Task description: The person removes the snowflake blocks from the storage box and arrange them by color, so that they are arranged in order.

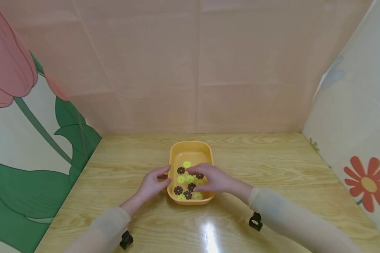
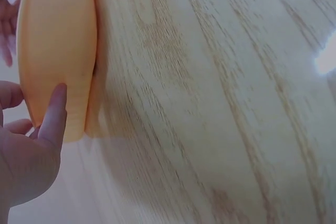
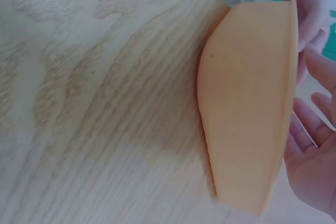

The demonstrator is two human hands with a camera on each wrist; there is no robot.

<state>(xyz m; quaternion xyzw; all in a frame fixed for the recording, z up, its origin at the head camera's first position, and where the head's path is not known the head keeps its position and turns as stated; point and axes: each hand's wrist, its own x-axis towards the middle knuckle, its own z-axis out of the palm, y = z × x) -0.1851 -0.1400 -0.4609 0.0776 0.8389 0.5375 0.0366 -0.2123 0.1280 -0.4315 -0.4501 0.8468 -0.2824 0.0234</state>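
Note:
An orange-yellow plastic basin (image 1: 190,144) stands on the wooden table, holding several flower-shaped pieces, some dark brown (image 1: 178,190), others yellow-green (image 1: 187,164). At its left side is my left hand (image 1: 152,182), fingers and thumb apart, fingertips touching the rim and outer wall. In the left wrist view that hand (image 2: 31,156) lays one extended finger along the basin's wall (image 2: 60,40). My right hand (image 1: 213,178) reaches over the right rim, thumb and fingers spread above the pieces, partly covering them. The right wrist view shows its palm (image 3: 315,171) beside the rim; nothing held is visible.
The wood-grain table (image 1: 266,158) surrounds the basin. A plain pinkish backdrop (image 1: 152,70) rises behind, with flower-printed panels on the left (image 1: 35,189) and right (image 1: 351,123). Black wrist devices sit under both sleeves (image 1: 272,203).

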